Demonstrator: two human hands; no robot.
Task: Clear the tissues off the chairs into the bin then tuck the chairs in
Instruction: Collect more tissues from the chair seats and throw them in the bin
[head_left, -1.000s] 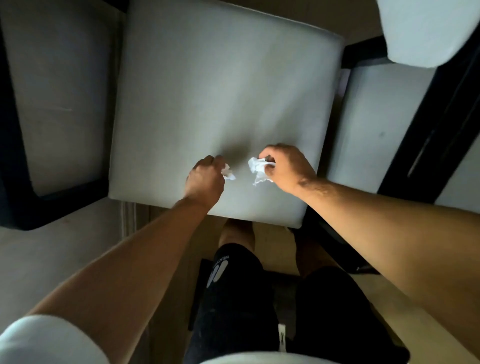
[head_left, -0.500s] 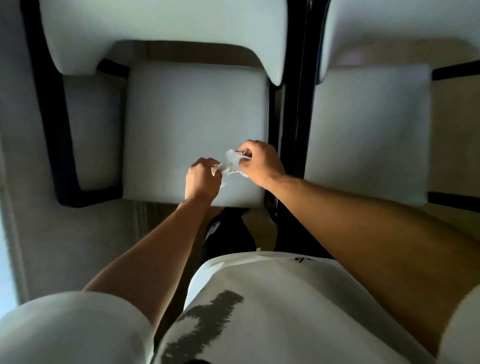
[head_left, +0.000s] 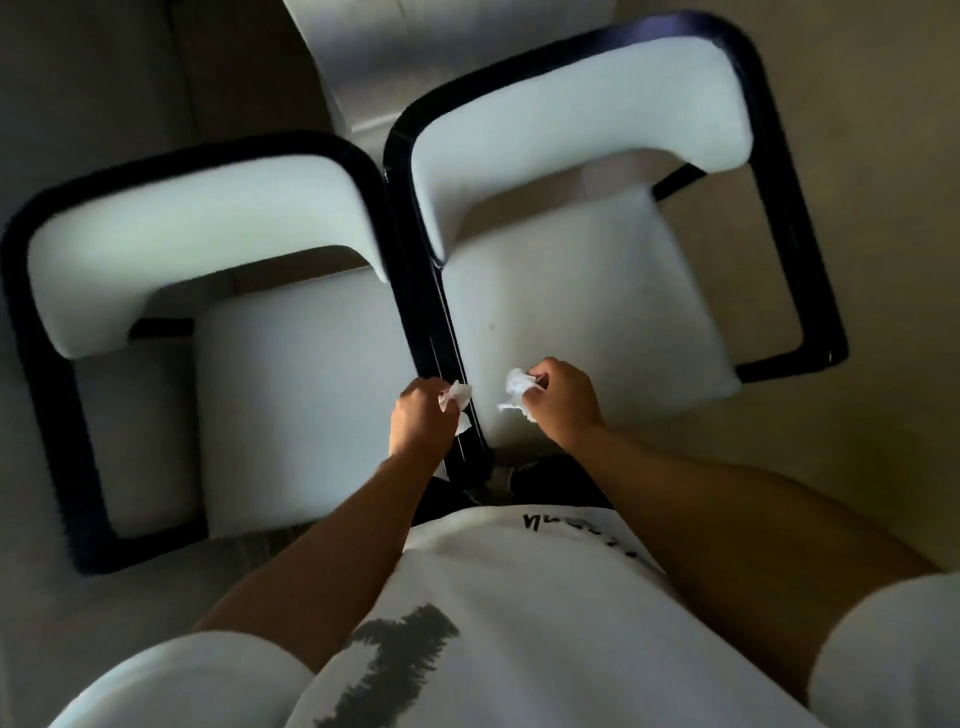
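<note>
Standing over two chairs set side by side, the person holds one crumpled tissue in each hand. The left hand (head_left: 423, 415) has its fingers closed around a small wad, the left tissue (head_left: 456, 395), above the dark frames where the two chairs meet. The right hand (head_left: 563, 402) has its fingers pinched on a larger wad, the right tissue (head_left: 517, 389), above the near edge of the right chair (head_left: 582, 291). Both tissues are clear of the cushions and apart from each other.

Status of the task, judged from this view:
- Pickup: both visible seats, on the left chair (head_left: 291, 395) and the right chair, show no further tissue. This stage appears complete for these two chairs.
- Disposal: not yet done. No bin is in view, so its location cannot be told.
- Tucking in: not yet done. A pale surface (head_left: 363, 57) beyond the chair backs may be the desk; this cannot be confirmed.

Remaining steps: carry both wads to the bin, release them, then push each chair in.
</note>
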